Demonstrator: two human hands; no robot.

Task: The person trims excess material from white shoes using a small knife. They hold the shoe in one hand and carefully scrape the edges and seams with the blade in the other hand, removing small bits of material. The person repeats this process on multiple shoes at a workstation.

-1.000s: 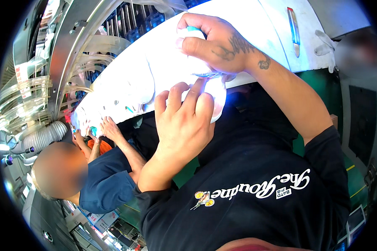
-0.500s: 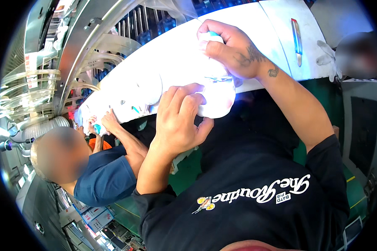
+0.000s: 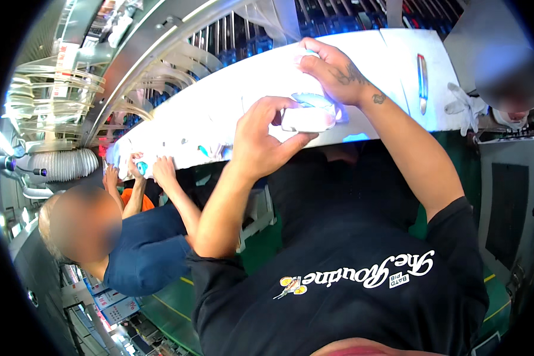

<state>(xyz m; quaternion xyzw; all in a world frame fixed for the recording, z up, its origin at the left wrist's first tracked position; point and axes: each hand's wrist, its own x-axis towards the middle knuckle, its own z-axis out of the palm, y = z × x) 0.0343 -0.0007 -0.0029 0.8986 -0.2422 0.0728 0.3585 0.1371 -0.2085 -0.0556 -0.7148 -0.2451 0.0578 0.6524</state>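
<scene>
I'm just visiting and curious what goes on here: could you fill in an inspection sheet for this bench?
Surface: long white lit bench, very bright.
Job's things: small white folded piece at the bench edge.
Clutter: white glove; slim blue tool.
Hands: left hand pinches the piece; right hand presses on it from above.
Cables: nothing seen.
Surroundings: co-worker's hands farther along; ribbed duct; green floor.

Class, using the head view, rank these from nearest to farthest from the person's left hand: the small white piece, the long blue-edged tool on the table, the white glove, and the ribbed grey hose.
1. Small white piece: gripped in the left hand.
2. Long blue-edged tool: to the right, on the white table.
3. White glove: farther right, at the table's end.
4. Ribbed grey hose: far left.
</scene>
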